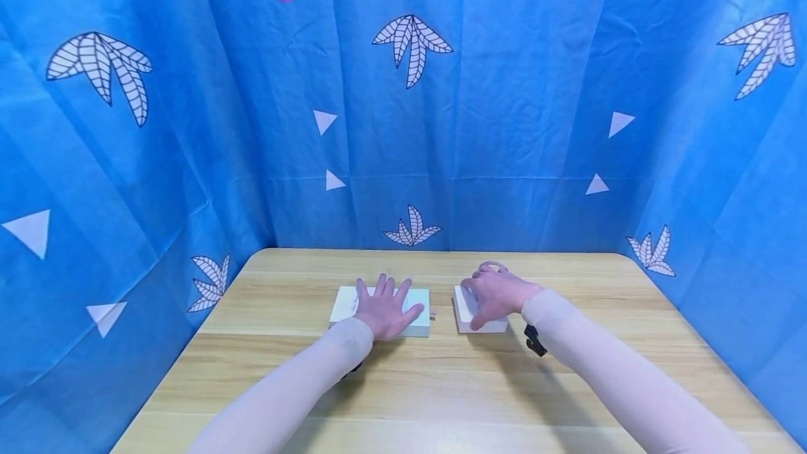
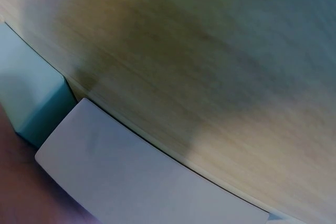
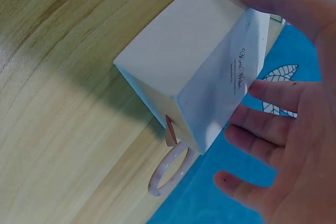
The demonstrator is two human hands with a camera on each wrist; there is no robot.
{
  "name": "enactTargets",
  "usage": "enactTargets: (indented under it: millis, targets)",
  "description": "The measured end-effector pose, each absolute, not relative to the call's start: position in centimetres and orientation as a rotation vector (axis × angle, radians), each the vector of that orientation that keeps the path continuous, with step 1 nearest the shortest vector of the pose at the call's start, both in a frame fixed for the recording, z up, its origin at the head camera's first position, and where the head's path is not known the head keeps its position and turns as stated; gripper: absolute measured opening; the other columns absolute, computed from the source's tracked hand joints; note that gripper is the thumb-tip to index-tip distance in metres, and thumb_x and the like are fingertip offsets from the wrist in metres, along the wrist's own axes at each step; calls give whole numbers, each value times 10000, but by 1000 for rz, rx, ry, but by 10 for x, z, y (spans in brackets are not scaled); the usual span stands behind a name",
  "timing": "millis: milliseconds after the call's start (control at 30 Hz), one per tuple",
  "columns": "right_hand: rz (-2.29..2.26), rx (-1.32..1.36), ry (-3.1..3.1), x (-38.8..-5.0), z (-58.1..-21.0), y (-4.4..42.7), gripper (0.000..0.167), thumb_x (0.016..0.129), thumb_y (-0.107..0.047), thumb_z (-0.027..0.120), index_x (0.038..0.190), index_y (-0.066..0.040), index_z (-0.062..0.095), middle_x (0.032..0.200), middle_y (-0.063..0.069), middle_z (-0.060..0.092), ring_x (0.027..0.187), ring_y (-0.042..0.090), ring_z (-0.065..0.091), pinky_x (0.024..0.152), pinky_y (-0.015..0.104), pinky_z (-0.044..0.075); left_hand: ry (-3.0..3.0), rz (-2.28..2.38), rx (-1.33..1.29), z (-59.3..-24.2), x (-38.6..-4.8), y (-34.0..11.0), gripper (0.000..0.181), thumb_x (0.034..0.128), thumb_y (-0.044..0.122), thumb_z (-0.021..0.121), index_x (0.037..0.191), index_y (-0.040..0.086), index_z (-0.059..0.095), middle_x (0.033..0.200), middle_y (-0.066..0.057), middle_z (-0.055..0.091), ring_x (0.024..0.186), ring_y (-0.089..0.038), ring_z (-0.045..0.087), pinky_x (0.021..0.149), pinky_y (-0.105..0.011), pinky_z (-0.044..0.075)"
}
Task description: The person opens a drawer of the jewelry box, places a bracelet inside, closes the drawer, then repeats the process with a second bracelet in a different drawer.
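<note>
My left hand [image 1: 383, 314] lies flat, fingers spread, across a box with a white part [image 1: 344, 302] and a pale teal part [image 1: 419, 307]. The left wrist view shows the white part [image 2: 152, 177] meeting the teal part [image 2: 37, 77]. A small ribbon tab [image 1: 433, 315] sticks out at its right end. My right hand [image 1: 494, 296] grips a white box [image 1: 464, 310] across its width, thumb on the near side and fingertips at the far edge. Printed lettering [image 3: 240, 72] and a brown ribbon tab [image 3: 170, 132] show on this box in the right wrist view.
A pale ring-shaped bangle [image 1: 494, 266] lies on the wooden table [image 1: 403, 398] just behind the white box. Blue patterned curtain [image 1: 523, 125] surrounds the table at the back and sides. A gap of table separates the two boxes.
</note>
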State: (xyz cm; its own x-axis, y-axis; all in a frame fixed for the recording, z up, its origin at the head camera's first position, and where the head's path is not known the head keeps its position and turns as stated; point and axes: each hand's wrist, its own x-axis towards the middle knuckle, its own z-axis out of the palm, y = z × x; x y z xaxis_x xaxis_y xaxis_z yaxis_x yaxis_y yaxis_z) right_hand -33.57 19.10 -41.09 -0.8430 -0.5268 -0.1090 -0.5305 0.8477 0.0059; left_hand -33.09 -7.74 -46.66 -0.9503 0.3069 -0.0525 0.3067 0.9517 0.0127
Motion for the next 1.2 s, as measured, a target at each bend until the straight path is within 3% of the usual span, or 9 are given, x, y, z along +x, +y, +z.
enactTargets:
  millis: [267,567,733,900,1200]
  targets:
    - [106,-784,2933,-336,-414,191,851,652,-604,818,1374,-206,602,1222,18,657,1230,274,488,1066,604,370,3044,-10,486,-462,-332,-74,827,945,783,152,1621,310,204,1661,-115,264,1557,-345,154,1157,-750,41]
    - [78,-784,2931,-335,-415,193,854,663,-589,820,1377,-176,597,1266,62,643,1265,298,474,1035,625,389,3036,-9,483,-464,-335,-74,830,941,788,141,1624,319,183,1668,-104,248,1561,-337,136,1158,-749,28]
    - [57,-750,2914,-333,-415,195,872,666,-575,829,1402,-180,579,1282,55,628,1164,219,507,1022,584,418,3025,16,491,-467,-337,-75,847,936,791,142,1625,301,185,1668,-116,243,1561,-352,124,1150,-758,-3]
    - [46,-740,2910,-331,-415,197,871,665,-579,833,1402,-191,578,1242,22,623,1091,173,504,1002,527,444,3016,22,479,-467,-337,-77,849,933,797,146,1626,307,178,1670,-109,240,1562,-347,121,1149,-757,-13]
    - [35,-756,2918,-325,-416,198,838,660,-575,839,1367,-195,600,1140,-22,630,1056,157,494,990,537,445,3006,37,493,-463,-333,-79,834,948,775,175,1624,287,199,1663,-125,254,1557,-357,137,1156,-753,18]
